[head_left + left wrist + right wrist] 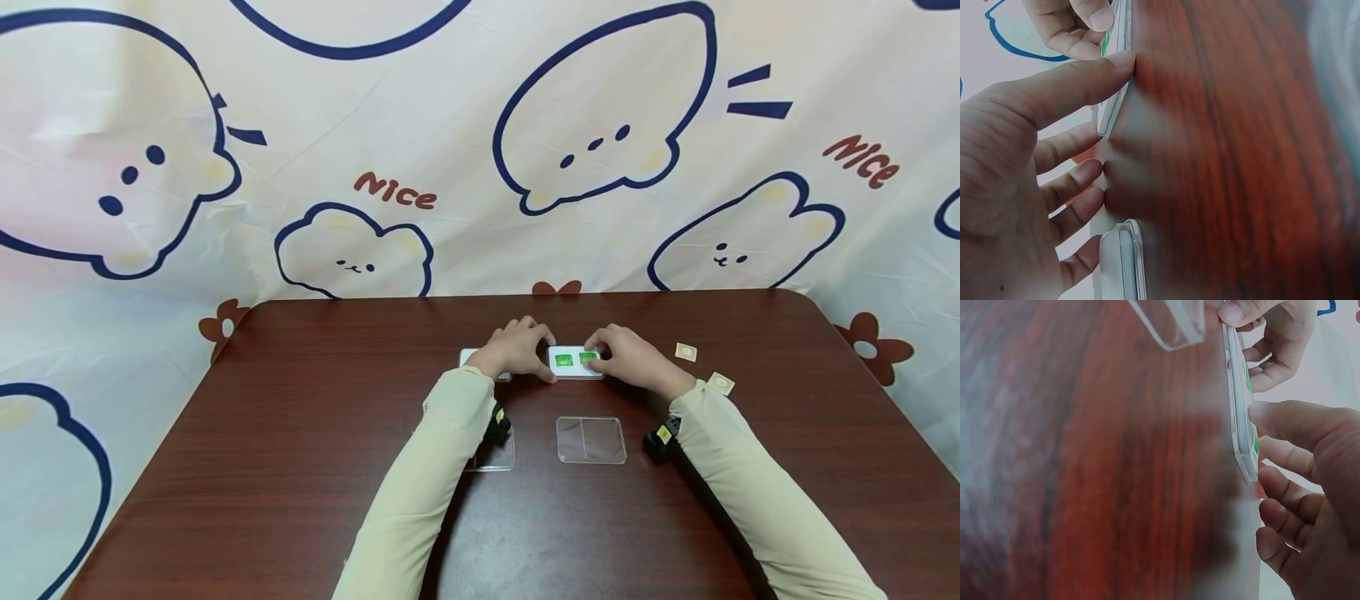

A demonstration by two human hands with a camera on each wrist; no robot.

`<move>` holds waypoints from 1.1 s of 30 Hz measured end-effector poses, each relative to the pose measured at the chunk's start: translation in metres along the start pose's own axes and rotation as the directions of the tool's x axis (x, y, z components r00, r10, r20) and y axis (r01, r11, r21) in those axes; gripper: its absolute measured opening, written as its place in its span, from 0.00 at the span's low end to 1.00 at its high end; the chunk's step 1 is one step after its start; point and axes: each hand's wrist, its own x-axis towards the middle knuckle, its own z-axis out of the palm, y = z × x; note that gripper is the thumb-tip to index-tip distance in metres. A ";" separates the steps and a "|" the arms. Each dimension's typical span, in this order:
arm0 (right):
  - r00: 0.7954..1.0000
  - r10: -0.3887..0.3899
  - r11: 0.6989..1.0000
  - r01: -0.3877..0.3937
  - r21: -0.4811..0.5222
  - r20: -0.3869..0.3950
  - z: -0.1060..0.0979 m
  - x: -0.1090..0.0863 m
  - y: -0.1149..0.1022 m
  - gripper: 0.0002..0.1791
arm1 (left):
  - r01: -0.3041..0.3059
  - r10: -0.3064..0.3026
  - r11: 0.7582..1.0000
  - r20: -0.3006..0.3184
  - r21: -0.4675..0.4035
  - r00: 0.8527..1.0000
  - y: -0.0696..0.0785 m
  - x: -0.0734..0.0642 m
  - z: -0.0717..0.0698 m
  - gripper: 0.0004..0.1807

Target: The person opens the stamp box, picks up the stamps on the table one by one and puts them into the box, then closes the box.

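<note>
Half-closed left hand (517,347) grips a flat white rectangular case (574,372). Half-open right hand (632,358) touches its rightmost green square (587,356); whether gripping, unclear.

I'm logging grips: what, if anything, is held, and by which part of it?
The left hand holds a white case by its left end. The right hand is at the green square on the other end; whether it grips cannot be told.

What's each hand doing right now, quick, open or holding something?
Left hand: holding the white case by its left end, thumb and forefinger.
Right hand: thumb and forefinger at the right-hand green square; pinching or pressing, can't tell.
</note>
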 end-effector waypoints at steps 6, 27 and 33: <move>1.000 -0.002 1.000 0.002 0.005 -0.011 -0.003 -0.006 0.002 0.19 | -0.018 0.018 1.000 0.011 -0.004 1.000 -0.001 0.001 0.000 0.37; 0.987 0.158 0.987 -0.158 0.025 -0.013 -0.052 -0.058 0.053 0.35 | -0.044 0.037 0.989 -0.054 -0.139 0.998 -0.058 -0.044 -0.024 0.43; 0.980 0.200 0.980 -0.200 -0.007 -0.004 -0.063 -0.071 0.065 0.39 | 0.012 -0.019 0.990 -0.050 -0.137 0.999 -0.084 -0.062 -0.030 0.43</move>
